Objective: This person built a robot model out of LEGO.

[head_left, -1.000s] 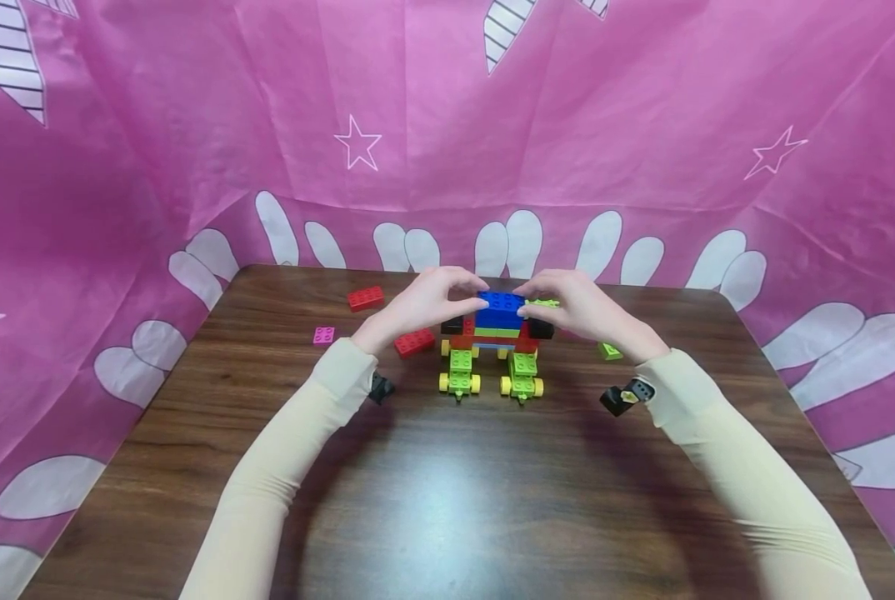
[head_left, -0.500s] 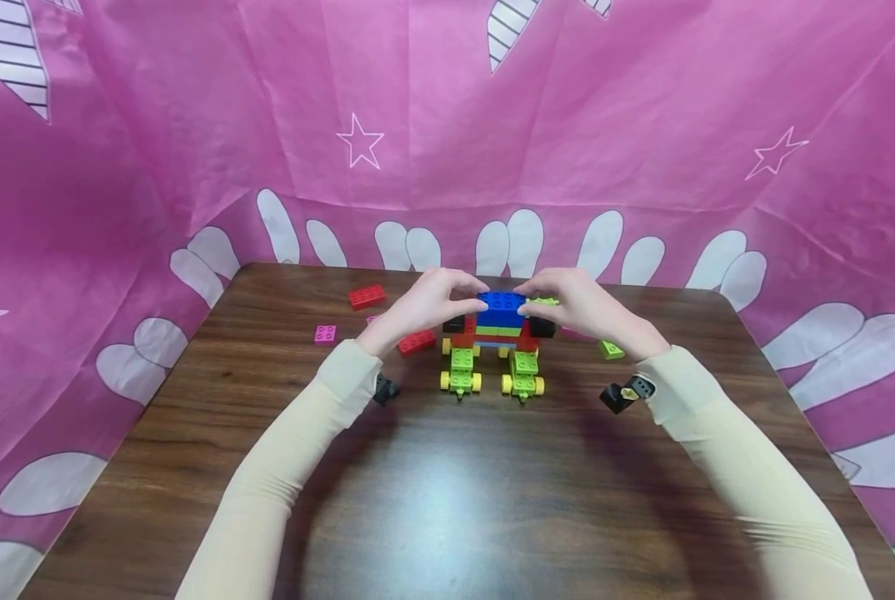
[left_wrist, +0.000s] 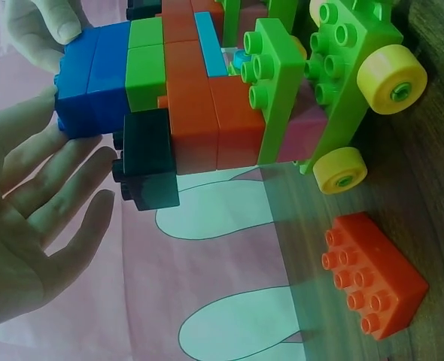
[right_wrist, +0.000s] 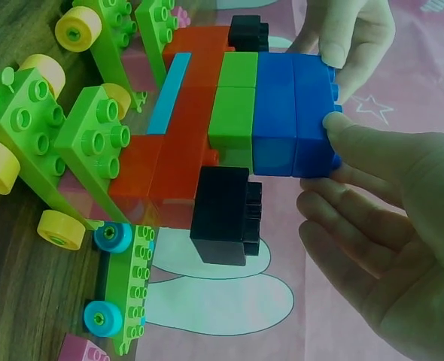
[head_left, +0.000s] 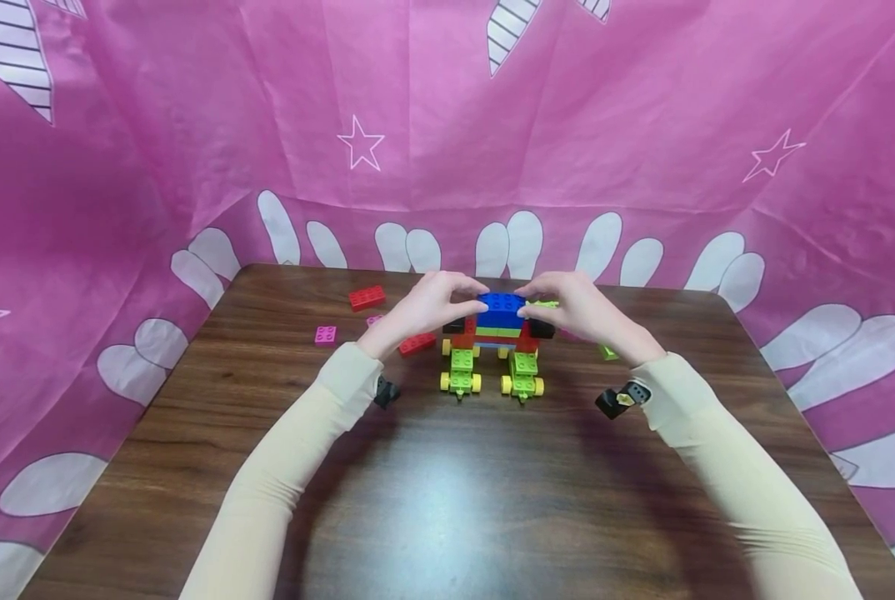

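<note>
Barely a stir since the earlier frame: the right sleeve (head_left: pixel 717 450) has slipped a touch inward, hiding more of the small lime-green brick (head_left: pixel 608 353), while both hands hold their places.

Nearest on the tabletop (head_left: pixel 417 467), two lime-green wheeled bases (head_left: pixel 460 383) stand side by side on yellow wheels (left_wrist: pixel 392 79), spaced, it seems, so one body can bridge them both. And it does: red bricks (left_wrist: pixel 193 105) span across, a light-blue plate (right_wrist: pixel 169 94) tucked along them, with black bricks (right_wrist: pixel 220 214) jutting from either side, perhaps for symmetry.

Up top, above a lime-green layer (right_wrist: pixel 232 113), sit the blue bricks (head_left: pixel 501 316), two layers deep, at the very summit and right in the middle. Left hand (head_left: pixel 434 302) pinches one end, thumb nearer, forefinger beyond, spare fingers loose; right hand (head_left: pixel 573 302) mirrors it at the other end. Gripping both ends probably keeps everything level and shares the pressure evenly.

Farther out, no container in sight: loose pieces lie straight on the wood. One red brick (head_left: pixel 417 343) waits near the left wrist, a magenta brick (head_left: pixel 325 334) further left, another red brick (head_left: pixel 367 297) towards the back; behind the build, a turquoise-wheeled base (right_wrist: pixel 128 278). Closing the far side, a pink backdrop (head_left: pixel 447 167).
</note>
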### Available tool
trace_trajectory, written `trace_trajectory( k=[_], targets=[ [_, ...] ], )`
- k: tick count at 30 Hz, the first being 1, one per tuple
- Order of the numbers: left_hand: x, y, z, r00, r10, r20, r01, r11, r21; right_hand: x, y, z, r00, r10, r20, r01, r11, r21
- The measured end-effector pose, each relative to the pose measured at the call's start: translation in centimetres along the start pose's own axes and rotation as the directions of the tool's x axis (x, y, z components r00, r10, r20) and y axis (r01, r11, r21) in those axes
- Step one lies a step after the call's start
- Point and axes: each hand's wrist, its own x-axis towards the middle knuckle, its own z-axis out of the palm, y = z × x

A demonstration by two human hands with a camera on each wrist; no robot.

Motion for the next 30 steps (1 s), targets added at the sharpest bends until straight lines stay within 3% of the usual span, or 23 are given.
trace_trajectory(
  k=[15, 30],
  targets=[
    [-0.32, -0.22, 0.39, 0.999, 0.014, -0.029, -0.014, 1.0, -0.006, 0.18, -0.03, -0.26, 1.0, -0.004, 0.019, 0.005, 1.0, -0.016],
    [-0.23, -0.24, 0.39, 1.0, 0.002, -0.003, -0.002, 1.0, -0.015, -0.05, 0.38, 0.18, 1.0, 0.027, 0.013, -0.027, 1.0, 0.007]
  ],
)
